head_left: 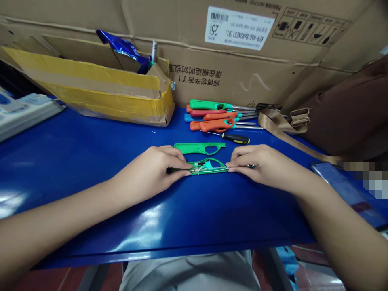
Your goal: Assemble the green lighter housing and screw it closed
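While you've got both hands down at mid-table, here's the state. Your left hand (148, 171) is closed in a pinch on the left end of the open lighter body (209, 166), thumb and fingertips clamped on its edge. Your right hand (260, 163) is closed the same way on the right end, and a bit of the metal tube pokes out past its fingers. The body lies flat on the blue table (91, 153), green, cover off, with its internals showing between your hands. I can't make out the small parts inside.

The green cover shell (198, 148) lies just behind the body, parallel to it and not touching either hand.

Farther back:
- The screwdriver (235, 138), black and yellow handle, lies flat just behind your right hand.
- The pile of lighters (215, 115), green, red, blue and orange, has its tubes pointing right.
- The big carton (242, 60) stands along the back edge.
- The taped carton (97, 89) sits back left, open, with a blue wrapper (121, 46) sticking out.

On the right, the phone (342, 188) lies flat near your right forearm. The brown bag (348, 109) sits behind it, and its strap (281, 131) trails across the table.
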`<state>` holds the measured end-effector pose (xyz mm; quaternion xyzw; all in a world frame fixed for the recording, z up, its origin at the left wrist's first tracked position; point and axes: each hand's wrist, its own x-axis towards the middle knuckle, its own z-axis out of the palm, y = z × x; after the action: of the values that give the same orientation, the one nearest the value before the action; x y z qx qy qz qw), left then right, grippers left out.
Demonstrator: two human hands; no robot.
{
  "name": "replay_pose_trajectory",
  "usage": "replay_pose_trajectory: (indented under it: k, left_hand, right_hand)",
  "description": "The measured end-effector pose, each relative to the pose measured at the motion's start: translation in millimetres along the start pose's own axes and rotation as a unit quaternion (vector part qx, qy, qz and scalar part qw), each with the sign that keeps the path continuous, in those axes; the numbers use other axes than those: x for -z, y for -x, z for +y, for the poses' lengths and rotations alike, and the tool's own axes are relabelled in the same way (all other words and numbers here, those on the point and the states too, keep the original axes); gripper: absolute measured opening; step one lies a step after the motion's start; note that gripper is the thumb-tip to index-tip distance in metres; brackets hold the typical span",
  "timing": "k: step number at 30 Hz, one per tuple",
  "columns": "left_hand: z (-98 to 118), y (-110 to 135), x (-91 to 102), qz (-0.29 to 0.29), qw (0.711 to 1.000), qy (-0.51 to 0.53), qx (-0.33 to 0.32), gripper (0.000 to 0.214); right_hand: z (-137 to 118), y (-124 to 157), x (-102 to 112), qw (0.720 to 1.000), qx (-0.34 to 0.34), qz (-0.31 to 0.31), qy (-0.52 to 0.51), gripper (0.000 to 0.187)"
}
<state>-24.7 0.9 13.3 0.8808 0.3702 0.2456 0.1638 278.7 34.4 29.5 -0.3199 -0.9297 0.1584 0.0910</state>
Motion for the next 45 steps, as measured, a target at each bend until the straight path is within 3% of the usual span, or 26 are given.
replay_pose_trajectory:
  k: [7, 18, 28, 32, 38, 45]
  left_hand:
    - [2.6, -0.8, 0.4, -0.014, 1.000, 0.011, 0.002, 0.016]
    - [0.0, -3.2, 0.2, -0.012, 0.999, 0.036, 0.006, 0.018]
    - [-0.3, -4.3, -0.1, -0.007, 0.999, 0.045, 0.007, 0.020]
    - [-2.9, -4.9, -1.0, -0.011, 0.999, 0.039, 0.002, 0.018]
    - [-4.2, -4.3, -2.4, -0.010, 0.999, 0.037, -0.004, 0.013]
    - [-2.6, -5.3, -1.3, -0.009, 0.999, 0.049, 0.002, 0.013]
  right_hand:
    - [-5.1, 3.2, 0.9, 0.997, 0.006, -0.003, 0.079, 0.025]
    - [1.5, -5.0, -2.1, 0.997, -0.038, 0.021, -0.070, 0.010]
    - [-3.5, -3.7, -1.4, 1.000, 0.001, 0.014, 0.000, 0.015]
    - [-2.1, -2.9, -0.7, 1.000, -0.005, 0.022, -0.019, 0.011]
    - [0.1, -0.7, 6.4, 0.995, -0.030, -0.001, -0.092, 0.019]
    - [0.4, -3.2, 2.0, 0.988, -0.105, 0.000, -0.115, 0.015]
